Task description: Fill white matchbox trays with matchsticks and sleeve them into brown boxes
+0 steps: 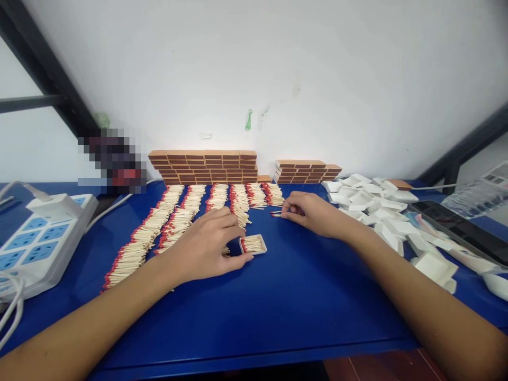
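My left hand (208, 243) rests on the blue table (278, 301), fingers curled beside a small white tray (253, 244) part filled with red-tipped matches; the thumb touches the tray's near edge. Under its fingers lie matches from the rows of matches (174, 222) spread across the table. My right hand (313, 211) lies farther back, fingers pinched on a few matches (275, 214) whose red tips stick out to the left.
Stacked brown matchbox sleeves (204, 166) and a smaller stack (305, 172) stand against the white wall. A heap of empty white trays (381, 209) lies at the right, with a phone (462, 230). A white power strip (39, 238) sits at the left.
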{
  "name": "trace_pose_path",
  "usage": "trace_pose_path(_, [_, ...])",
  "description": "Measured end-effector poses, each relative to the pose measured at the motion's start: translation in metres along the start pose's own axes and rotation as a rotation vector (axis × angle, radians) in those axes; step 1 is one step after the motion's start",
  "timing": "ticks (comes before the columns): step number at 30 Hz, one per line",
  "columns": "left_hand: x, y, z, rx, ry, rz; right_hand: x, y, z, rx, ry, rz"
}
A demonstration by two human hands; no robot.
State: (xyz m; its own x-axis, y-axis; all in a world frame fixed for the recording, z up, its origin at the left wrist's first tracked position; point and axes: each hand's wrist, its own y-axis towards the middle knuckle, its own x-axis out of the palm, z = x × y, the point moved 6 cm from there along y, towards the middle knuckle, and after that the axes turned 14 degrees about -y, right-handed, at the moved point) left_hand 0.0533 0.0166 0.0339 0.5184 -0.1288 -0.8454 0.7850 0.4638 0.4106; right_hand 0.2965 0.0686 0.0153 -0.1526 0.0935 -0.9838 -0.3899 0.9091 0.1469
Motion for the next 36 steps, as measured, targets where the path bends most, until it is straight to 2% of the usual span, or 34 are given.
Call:
trace_pose_path(5, [0.002, -0.001, -0.001, -0.023, -0.016, -0.024, -0.005, -0.003, -0.014, -0.03, 0.056, 0.03])
trace_pose_path(9, [0.002, 0.0, -0.001, -0.03, -0.017, -0.025, -0.014, -0.01, -0.047, -0.098, 0.165, 0.06])
trace_pose_path(13, [0.001, 0.001, -0.001, -0.028, -0.008, -0.004, -0.011, -0.018, -0.077, -0.179, 0.231, 0.011])
trace_pose_path(20, [0.0, 0.001, 0.001, -0.006, -0.011, 0.021, -0.001, -0.024, -0.09, -0.226, 0.248, -0.046])
trace_pose_path(24, [0.0, 0.001, 0.001, -0.002, -0.01, 0.026, -0.008, -0.018, -0.075, -0.175, 0.237, 0.013])
trace_pose_path(29, [0.001, 0.001, 0.001, -0.009, -0.023, 0.024, -0.011, -0.006, -0.017, 0.066, 0.045, 0.197])
trace_pose_path(32, [0.0, 0.001, 0.001, -0.004, -0.026, 0.027, 0.0, 0.001, 0.004, 0.08, 0.034, 0.153])
trace_pose_path(36, [-0.001, 0.001, 0.001, 0.007, -0.031, 0.027, 0.011, 0.005, 0.009, 0.048, 0.075, 0.088])
